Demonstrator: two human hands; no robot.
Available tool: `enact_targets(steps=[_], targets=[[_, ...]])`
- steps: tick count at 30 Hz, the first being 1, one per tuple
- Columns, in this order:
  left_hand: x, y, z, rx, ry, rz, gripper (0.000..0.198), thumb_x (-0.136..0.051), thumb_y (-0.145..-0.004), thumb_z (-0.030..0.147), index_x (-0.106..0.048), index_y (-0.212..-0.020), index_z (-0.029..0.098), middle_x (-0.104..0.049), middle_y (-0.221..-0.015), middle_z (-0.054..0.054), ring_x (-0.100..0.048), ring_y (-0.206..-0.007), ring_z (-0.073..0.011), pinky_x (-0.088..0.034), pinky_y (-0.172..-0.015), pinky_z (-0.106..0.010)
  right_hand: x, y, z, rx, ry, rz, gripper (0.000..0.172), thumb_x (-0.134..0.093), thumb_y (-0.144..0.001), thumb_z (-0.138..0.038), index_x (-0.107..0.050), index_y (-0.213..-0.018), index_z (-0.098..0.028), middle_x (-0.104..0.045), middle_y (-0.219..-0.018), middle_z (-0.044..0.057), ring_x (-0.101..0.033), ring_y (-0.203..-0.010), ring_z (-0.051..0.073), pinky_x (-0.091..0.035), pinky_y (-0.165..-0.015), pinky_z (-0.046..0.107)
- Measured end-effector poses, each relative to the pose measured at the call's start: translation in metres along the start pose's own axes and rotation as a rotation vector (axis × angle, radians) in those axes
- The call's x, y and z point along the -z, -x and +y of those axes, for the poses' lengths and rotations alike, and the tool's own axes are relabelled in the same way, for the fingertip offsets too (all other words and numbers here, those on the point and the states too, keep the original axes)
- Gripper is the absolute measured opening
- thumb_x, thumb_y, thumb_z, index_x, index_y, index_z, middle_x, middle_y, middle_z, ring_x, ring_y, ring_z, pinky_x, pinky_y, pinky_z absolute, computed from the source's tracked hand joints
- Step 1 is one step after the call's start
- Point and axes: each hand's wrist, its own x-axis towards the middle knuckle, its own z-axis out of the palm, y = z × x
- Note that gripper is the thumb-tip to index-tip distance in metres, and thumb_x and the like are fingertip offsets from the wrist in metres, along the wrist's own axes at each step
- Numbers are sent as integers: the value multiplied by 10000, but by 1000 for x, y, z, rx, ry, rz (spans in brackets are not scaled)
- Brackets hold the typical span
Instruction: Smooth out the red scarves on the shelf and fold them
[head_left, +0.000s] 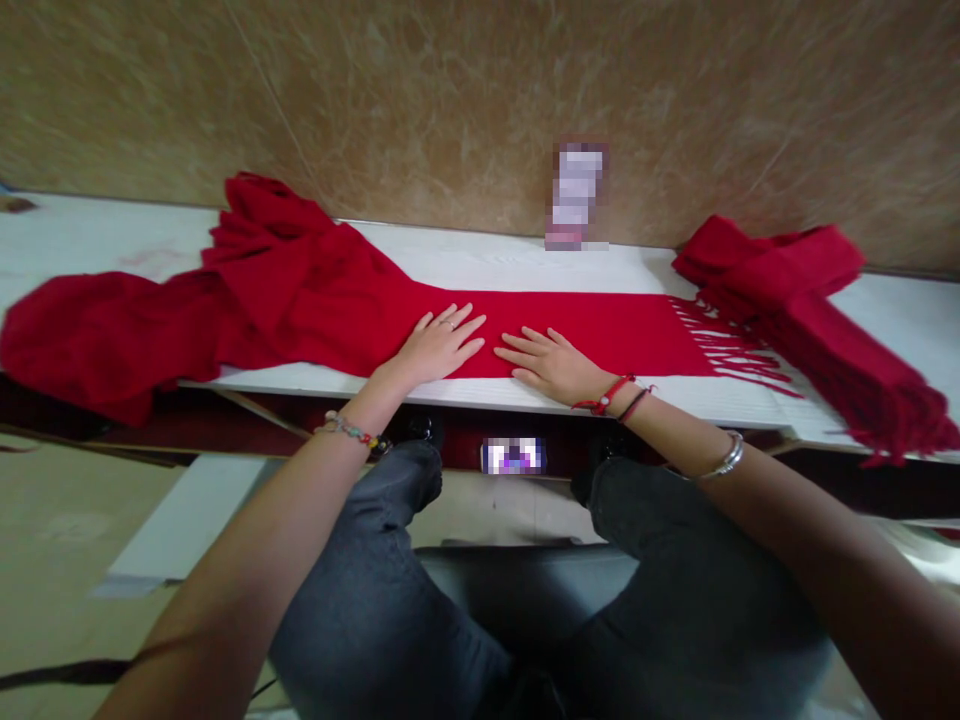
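A red fringed scarf (615, 328) lies stretched along a white table (465, 262), its fringe toward the right. My left hand (441, 345) rests flat on the scarf near the table's front edge, fingers spread, a ring on one finger. My right hand (551, 362) lies flat on the scarf right beside it, fingers stretched toward the left hand. Neither hand grips anything. The left part of the scarf is bunched in a heap (277, 265) and hangs off the table's left end.
A stack of folded red scarves (795, 275) sits at the right of the table, fringes hanging over the edge. A blurred small object (577, 195) stands against the tan wall behind. My knees in dark trousers are below the table.
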Motion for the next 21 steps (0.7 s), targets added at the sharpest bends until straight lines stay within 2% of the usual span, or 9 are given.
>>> enact_targets(steps=[3,5,9,12,17,21], targets=[[0,0,0,1,9,5,501,-234,-944,431,-289,-1406,248,-215,-1498,-49,-189,-1367,-250,-210,-1073,-470,2,4,2,57,-33,21,433,-316,-938,-331,-407,-1352,-241,-372,-1430,44,-256,-1340,272,-214,-1054,554],[1,2,0,-27,7,50,487,-244,-944,403,-333,-1388,222,-257,-1483,-68,-220,-1356,-249,-227,-1067,-459,1,5,3,92,-66,63,415,-347,-931,-305,-451,-1322,-215,-424,-1397,62,-300,-1322,258,-236,-1054,536],[11,11,2,-177,-26,137,441,-303,-921,359,-492,-1272,171,-462,-1328,-98,-426,-1219,-215,-325,-1011,-362,-4,7,4,120,-143,196,368,-424,-901,-264,-556,-1220,-138,-537,-1289,129,-435,-1238,218,-330,-1033,451],[24,22,5,-272,-59,82,416,-405,-872,406,-560,-1188,185,-545,-1167,-83,-530,-1055,-198,-390,-930,-316,-7,6,4,132,-183,265,346,-465,-876,-243,-584,-1176,-120,-585,-1224,136,-496,-1178,213,-393,-995,424],[37,34,9,-305,-146,-3,453,-447,-840,451,-538,-1214,214,-547,-1182,-81,-533,-1045,-211,-392,-903,-315,-7,8,5,163,-233,319,322,-492,-856,-229,-602,-1144,-139,-606,-1194,122,-528,-1138,212,-431,-961,424],[37,36,6,-276,-264,-19,407,-395,-857,264,-519,-1242,218,-563,-1193,-78,-548,-1041,-208,-394,-879,-317,-5,11,6,183,-262,323,331,-483,-841,-192,-600,-1141,-114,-603,-1195,135,-527,-1135,214,-425,-963,420]])
